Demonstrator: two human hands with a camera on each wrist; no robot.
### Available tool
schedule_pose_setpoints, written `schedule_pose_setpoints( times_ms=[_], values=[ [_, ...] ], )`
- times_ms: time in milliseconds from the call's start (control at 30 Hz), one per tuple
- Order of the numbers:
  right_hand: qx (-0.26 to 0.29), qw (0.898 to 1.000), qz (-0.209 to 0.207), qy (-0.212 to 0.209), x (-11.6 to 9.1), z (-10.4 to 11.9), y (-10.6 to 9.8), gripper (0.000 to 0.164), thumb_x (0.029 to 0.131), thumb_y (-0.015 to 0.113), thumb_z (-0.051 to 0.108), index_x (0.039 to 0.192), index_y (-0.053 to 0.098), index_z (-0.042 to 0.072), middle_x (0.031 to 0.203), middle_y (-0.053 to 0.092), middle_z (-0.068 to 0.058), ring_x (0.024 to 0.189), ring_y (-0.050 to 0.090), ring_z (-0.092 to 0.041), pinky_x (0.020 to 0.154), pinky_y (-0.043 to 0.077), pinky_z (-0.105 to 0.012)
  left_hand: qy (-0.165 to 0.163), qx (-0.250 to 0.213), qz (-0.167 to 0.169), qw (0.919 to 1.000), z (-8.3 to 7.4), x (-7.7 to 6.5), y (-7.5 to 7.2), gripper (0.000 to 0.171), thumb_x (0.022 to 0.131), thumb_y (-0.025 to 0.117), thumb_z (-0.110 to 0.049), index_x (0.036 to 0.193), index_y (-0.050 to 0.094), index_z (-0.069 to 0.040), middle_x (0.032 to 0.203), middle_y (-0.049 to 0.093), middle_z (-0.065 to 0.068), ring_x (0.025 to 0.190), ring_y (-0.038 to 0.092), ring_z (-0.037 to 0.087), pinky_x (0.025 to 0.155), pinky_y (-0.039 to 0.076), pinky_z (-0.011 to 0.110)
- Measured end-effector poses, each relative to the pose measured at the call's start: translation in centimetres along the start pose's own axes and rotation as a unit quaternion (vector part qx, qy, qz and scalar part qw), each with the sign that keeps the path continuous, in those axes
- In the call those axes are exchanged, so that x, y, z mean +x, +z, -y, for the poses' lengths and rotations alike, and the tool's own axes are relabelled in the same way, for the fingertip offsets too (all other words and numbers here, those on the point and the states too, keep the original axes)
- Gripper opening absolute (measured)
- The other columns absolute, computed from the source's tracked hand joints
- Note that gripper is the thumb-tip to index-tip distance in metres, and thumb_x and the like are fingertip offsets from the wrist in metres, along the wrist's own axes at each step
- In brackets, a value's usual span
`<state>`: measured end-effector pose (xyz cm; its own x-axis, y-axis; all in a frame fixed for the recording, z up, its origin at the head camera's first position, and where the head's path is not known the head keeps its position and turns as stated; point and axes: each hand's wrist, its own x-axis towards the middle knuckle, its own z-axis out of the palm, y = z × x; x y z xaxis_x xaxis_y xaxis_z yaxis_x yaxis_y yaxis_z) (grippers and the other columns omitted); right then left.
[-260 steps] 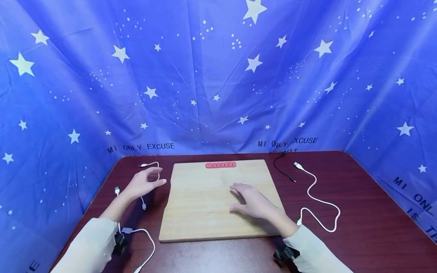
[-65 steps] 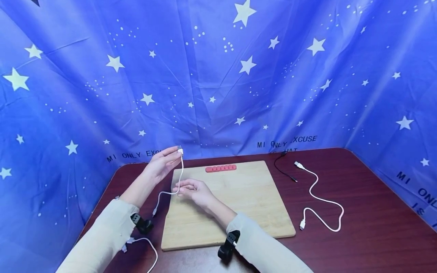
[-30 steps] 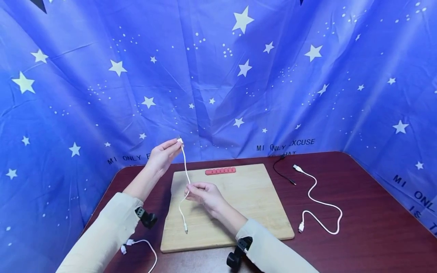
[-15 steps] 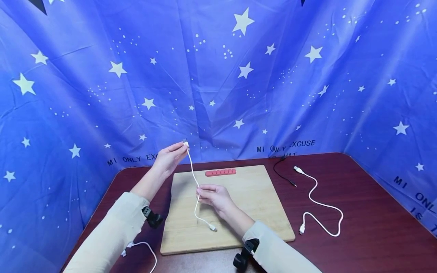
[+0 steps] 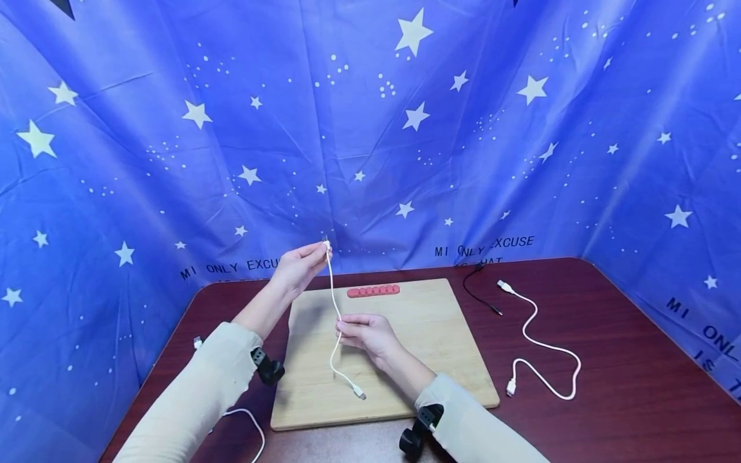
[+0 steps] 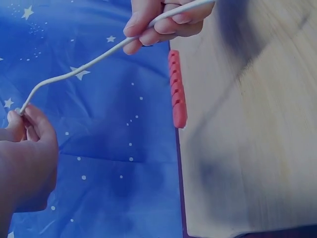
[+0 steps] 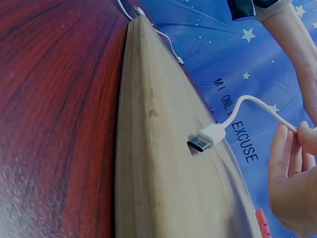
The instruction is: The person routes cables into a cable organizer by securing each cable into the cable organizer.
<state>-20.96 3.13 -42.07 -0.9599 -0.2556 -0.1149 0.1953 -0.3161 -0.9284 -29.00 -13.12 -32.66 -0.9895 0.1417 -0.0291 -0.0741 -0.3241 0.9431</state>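
A short white USB cable hangs over the wooden board. My left hand pinches its USB plug at the top, above the board's far left part. Lower down, my right hand pinches the cord between thumb and fingertips. Below that hand the free end dangles, and its USB-C plug shows large in the right wrist view. Along the board's far edge lies a red cable holder with several slots, apart from both hands. In the left wrist view the cord runs between the two hands.
On the table to the right lie a long white USB cable and a short black cable. Left of the board are another white cable, partly hidden by the sleeve, and a USB plug. A blue star-patterned curtain surrounds the table.
Since 8.7 seconds ago, both hands have taken hold of a white cable from the left. Over the last second they have moved right with it, and its free end has swung right.
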Motion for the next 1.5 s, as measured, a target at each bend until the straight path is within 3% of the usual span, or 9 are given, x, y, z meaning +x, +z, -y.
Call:
schedule_pose_setpoints(
  times_ms=[133, 300, 467, 700, 967, 1133, 1500],
  values=[
    [-0.001, 1.000, -0.002, 0.005, 0.0, 0.0, 0.0, 0.037, 0.087, 0.063, -0.004, 0.120, 0.054, -0.019, 0.078, 0.072, 0.002, 0.072, 0.069, -0.007, 0.075, 0.061, -0.025, -0.001, 0.026, 0.000, 0.9997, 0.4, 0.1, -0.2, 0.045, 0.098, 0.048, -0.002, 0.138, 0.036, 0.016, 0.082, 0.073, -0.006, 0.082, 0.069, 0.004, 0.082, 0.057, 0.015],
    [0.005, 1.000, -0.011, 0.016, 0.1, -0.1, 0.0, 0.038, 0.088, 0.061, -0.004, 0.122, 0.053, -0.019, 0.074, 0.070, 0.005, 0.070, 0.068, -0.006, 0.074, 0.061, -0.023, -0.013, 0.044, -0.013, 0.9989, 0.8, 0.0, -0.4, 0.044, 0.097, 0.051, -0.004, 0.136, 0.041, 0.015, 0.098, 0.075, 0.009, 0.082, 0.070, 0.004, 0.088, 0.057, 0.020],
    [0.023, 0.999, -0.019, 0.035, 0.2, -0.2, -0.2, 0.039, 0.089, 0.059, -0.004, 0.125, 0.051, -0.018, 0.073, 0.069, 0.005, 0.069, 0.067, -0.005, 0.074, 0.060, -0.022, -0.014, 0.050, -0.014, 0.9986, 1.1, -0.2, -0.4, 0.045, 0.094, 0.052, 0.004, 0.136, 0.041, 0.014, 0.088, 0.073, -0.002, 0.083, 0.069, 0.003, 0.096, 0.053, 0.024],
    [0.023, 0.999, -0.024, 0.035, 0.0, -0.3, -0.3, 0.039, 0.090, 0.059, -0.004, 0.125, 0.051, -0.018, 0.073, 0.069, 0.004, 0.070, 0.067, -0.006, 0.073, 0.060, -0.022, -0.012, 0.033, -0.013, 0.9993, 1.3, 0.0, -0.3, 0.048, 0.094, 0.053, 0.005, 0.138, 0.038, 0.015, 0.077, 0.070, -0.009, 0.080, 0.068, 0.001, 0.082, 0.056, 0.014],
    [-0.013, 0.999, -0.022, 0.022, -0.2, -0.1, -0.5, 0.037, 0.086, 0.065, -0.004, 0.119, 0.056, -0.017, 0.080, 0.074, -0.003, 0.073, 0.070, -0.009, 0.076, 0.061, -0.026, -0.023, 0.061, -0.024, 0.9976, 1.4, 0.6, -0.4, 0.045, 0.093, 0.055, 0.002, 0.135, 0.044, 0.012, 0.082, 0.072, -0.005, 0.082, 0.069, 0.003, 0.084, 0.057, 0.018],
    [-0.018, 0.999, -0.011, 0.033, 0.1, 0.1, -0.9, 0.037, 0.085, 0.065, -0.006, 0.118, 0.056, -0.019, 0.080, 0.074, -0.005, 0.071, 0.070, -0.010, 0.076, 0.061, -0.027, -0.033, 0.064, -0.009, 0.9973, 1.5, 1.3, -0.7, 0.045, 0.093, 0.055, 0.003, 0.135, 0.043, 0.014, 0.083, 0.073, -0.003, 0.082, 0.070, 0.006, 0.087, 0.057, 0.022],
    [-0.038, 0.997, 0.016, 0.071, 0.4, 0.5, -1.8, 0.035, 0.085, 0.063, -0.008, 0.118, 0.055, -0.019, 0.073, 0.072, -0.001, 0.072, 0.070, -0.012, 0.080, 0.061, -0.033, -0.064, 0.068, 0.025, 0.9953, 2.2, 2.3, -1.2, 0.046, 0.093, 0.052, 0.009, 0.136, 0.039, 0.016, 0.074, 0.072, -0.006, 0.076, 0.069, 0.005, 0.076, 0.059, 0.018]
  ],
)
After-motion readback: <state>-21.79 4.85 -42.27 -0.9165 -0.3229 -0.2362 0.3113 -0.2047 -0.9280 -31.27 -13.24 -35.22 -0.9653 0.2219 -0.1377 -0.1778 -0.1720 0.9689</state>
